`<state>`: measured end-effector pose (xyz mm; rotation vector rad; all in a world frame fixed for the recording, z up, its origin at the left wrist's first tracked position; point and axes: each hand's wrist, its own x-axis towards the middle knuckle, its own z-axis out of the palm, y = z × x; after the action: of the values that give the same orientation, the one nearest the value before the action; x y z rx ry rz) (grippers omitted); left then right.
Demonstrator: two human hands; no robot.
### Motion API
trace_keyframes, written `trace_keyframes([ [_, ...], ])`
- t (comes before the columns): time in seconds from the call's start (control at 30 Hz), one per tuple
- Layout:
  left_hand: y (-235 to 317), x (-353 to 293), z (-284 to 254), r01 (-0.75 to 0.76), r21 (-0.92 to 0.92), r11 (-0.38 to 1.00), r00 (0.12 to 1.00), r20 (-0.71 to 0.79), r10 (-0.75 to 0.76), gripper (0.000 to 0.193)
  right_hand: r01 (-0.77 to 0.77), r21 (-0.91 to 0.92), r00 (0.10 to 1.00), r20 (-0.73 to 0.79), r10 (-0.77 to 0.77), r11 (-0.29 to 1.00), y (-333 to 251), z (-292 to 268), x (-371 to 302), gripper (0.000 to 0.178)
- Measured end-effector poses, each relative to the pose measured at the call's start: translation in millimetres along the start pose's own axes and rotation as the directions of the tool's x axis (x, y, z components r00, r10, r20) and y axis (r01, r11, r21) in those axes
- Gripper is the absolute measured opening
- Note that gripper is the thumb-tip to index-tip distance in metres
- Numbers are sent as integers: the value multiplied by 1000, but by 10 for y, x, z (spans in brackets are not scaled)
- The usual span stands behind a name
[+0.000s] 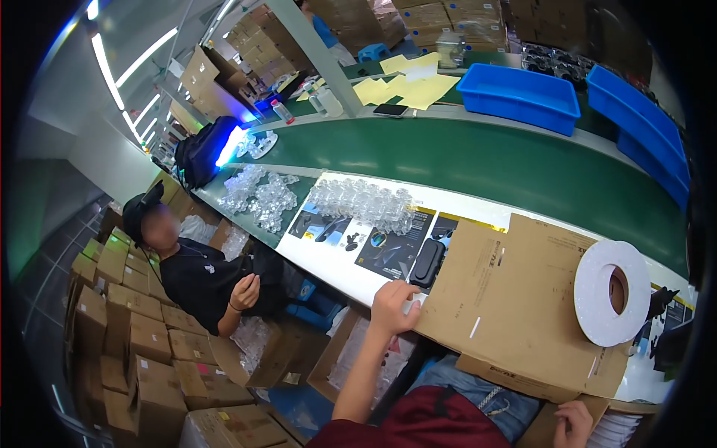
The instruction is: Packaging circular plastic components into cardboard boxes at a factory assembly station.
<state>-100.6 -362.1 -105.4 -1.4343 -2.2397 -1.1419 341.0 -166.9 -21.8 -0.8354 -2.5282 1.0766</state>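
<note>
Flattened cardboard box [515, 299] overhangs the tabletop [328, 261] edge, left hand [394, 302] pressing its corner with curled fingers, right hand [573, 424] below, grip unclear; the white tape roll [609, 293] atop might slide off if tilted.

Flat brown carton [508, 299], stacked boxes [134, 336]

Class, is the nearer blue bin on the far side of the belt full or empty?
Empty: the blue bin shows only its bare inner walls and floor.
</note>
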Motion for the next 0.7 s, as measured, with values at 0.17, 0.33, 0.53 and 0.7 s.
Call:
trace_keyframes([
  [0.17, -7, -1, -31, -1, 52, 999, 1000, -2, 1, 12, -12, 25, 1000, 19, 12, 1000, -31, -3, 20, 15],
  [0.33, 50, 54, -13, -10, 34, 999, 1000, -13, 10, 8, 51, -28, 997, 51, -50, 998, 171, 27, -11, 18],
  [0.53, 29, 24, -2, -13, 46, 999, 1000, 4, 13, 6, 160, 55, 984, 67, -163, 986, 413, 64, -51, 25],
  [0.7, 19, 4, -16, -15, 60, 998, 1000, 24, 14, 11, 241, 46, 963, 116, -244, 970, 823, 130, -76, 16],
])
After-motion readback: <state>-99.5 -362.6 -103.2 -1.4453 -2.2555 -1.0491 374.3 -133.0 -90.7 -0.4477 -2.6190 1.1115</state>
